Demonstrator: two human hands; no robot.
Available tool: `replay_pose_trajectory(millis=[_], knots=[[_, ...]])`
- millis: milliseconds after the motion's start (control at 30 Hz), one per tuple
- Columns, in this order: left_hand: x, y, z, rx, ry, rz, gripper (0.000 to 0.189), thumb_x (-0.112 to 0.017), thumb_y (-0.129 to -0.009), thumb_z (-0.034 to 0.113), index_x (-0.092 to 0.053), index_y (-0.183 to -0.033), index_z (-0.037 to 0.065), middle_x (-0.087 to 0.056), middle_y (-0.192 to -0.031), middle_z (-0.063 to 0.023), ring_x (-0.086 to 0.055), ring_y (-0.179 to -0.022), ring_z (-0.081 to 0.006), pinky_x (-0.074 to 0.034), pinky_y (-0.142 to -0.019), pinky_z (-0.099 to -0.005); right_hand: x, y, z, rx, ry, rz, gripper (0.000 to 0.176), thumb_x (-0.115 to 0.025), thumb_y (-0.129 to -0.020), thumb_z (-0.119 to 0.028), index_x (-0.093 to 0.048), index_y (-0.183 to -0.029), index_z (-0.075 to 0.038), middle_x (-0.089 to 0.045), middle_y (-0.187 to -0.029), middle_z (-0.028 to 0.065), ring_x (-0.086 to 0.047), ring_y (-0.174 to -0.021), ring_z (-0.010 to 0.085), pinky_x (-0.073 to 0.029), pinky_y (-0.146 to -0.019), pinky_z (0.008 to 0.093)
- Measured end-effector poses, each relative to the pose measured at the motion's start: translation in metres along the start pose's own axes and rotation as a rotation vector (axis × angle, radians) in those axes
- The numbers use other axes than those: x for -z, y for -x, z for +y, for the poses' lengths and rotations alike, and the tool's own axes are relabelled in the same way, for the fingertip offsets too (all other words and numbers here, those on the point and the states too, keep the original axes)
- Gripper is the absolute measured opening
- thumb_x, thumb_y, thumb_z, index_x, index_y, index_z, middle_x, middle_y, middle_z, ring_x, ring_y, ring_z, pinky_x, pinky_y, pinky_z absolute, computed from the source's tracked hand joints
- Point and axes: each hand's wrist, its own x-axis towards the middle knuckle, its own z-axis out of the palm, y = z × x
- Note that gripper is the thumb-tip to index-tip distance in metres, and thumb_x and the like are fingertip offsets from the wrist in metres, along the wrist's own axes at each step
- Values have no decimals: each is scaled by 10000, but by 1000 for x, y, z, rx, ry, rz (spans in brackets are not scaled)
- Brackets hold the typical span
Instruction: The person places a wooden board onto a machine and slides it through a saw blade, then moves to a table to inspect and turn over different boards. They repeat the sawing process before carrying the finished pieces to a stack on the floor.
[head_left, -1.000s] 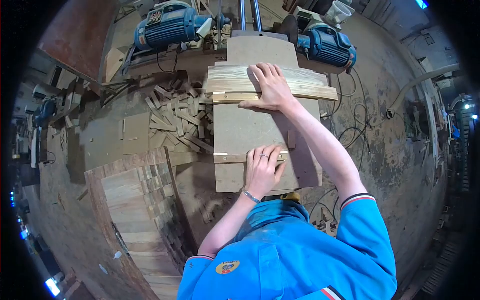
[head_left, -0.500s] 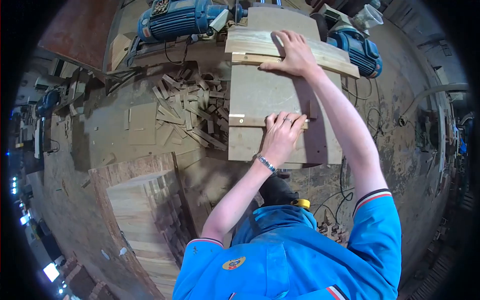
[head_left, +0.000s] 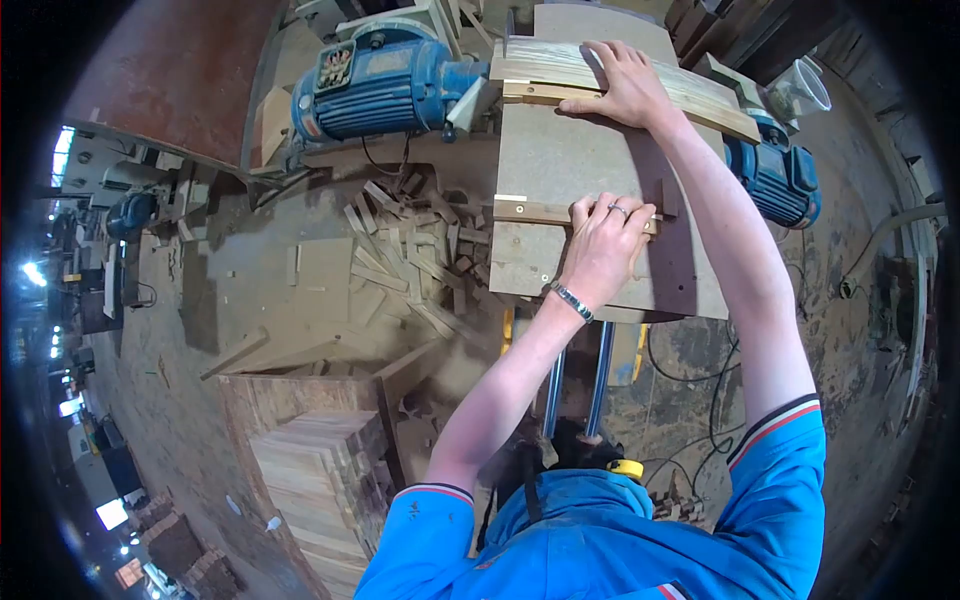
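Observation:
My right hand (head_left: 628, 92) lies across a pale wooden board (head_left: 555, 66) at the far end of a flat sliding table (head_left: 560, 165). Its fingers reach over the board's top, and the thumb presses by a narrow wooden fence (head_left: 540, 93) along the near side. Closer to me, my left hand (head_left: 605, 245), with a ring and a bracelet, has its fingers curled over a wooden strip (head_left: 535, 212) fixed across the table. What its fingertips touch is partly hidden. Two metal rods (head_left: 602, 375) show below the table's near edge.
A blue motor (head_left: 375, 92) stands to the left of the board, and another blue motor (head_left: 782, 180) to the right. Wood offcuts (head_left: 425, 245) are heaped on the floor at left. Stacked boards (head_left: 310, 455) stand near my left elbow. Cables (head_left: 715, 420) trail on the right.
The sliding table has moved forward, away from my body, with the board and both hands on it. The rods beneath have come into view. Both hands keep their hold.

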Motion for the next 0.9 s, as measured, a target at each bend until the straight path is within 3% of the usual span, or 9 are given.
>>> replay_pose_trajectory(millis=[300, 333, 500, 767, 900], knots=[[-12, -42, -27, -17, -52, 2, 337, -720, -806, 71, -696, -1142, 78, -656, -1120, -45, -561, -1082, -262, -370, -1002, -431, -16, -36, 26, -31, 20, 21, 1114, -694, -670, -817, -480, -1436, -36, -527, -1403, 209, -467, -1351, 383, -326, -1170, 498], [-12, -44, -28, -11, -51, -8, 330, -716, -808, 67, -699, -1138, 73, -659, -1119, -51, -561, -1083, -265, -372, -1006, -433, -18, -37, 28, -33, 13, 29, 1177, -664, -627, -878, -493, -1417, -22, -531, -1399, 234, -466, -1361, 373, -317, -1172, 489], [-5, -39, -20, 24, -12, -35, 316, -693, -817, 40, -709, -1132, 52, -672, -1102, -84, -566, -1072, -291, -396, -994, -430, -19, -33, 21, -47, 11, -2, 1186, -654, -622, -894, -496, -1388, -2, -556, -1341, 283, -482, -1330, 413, -327, -1147, 509], [15, 36, 23, 41, 44, -31, 379, -713, -830, 47, -688, -1206, 91, -672, -1131, -79, -570, -1084, -293, -388, -1032, -429, 34, 23, -25, -77, -30, -187, 1165, -663, -626, -880, -523, -1370, 6, -540, -1336, 260, -448, -1339, 405, -320, -1139, 503], [32, 92, 57, 64, 76, -49, 406, -721, -825, 45, -674, -1226, 91, -666, -1153, -73, -570, -1093, -277, -392, -1040, -431, 66, 52, -43, -48, -101, -384, 1056, -694, -675, -806, -521, -1407, -64, -530, -1299, 235, -454, -1298, 420, -369, -1098, 516]])
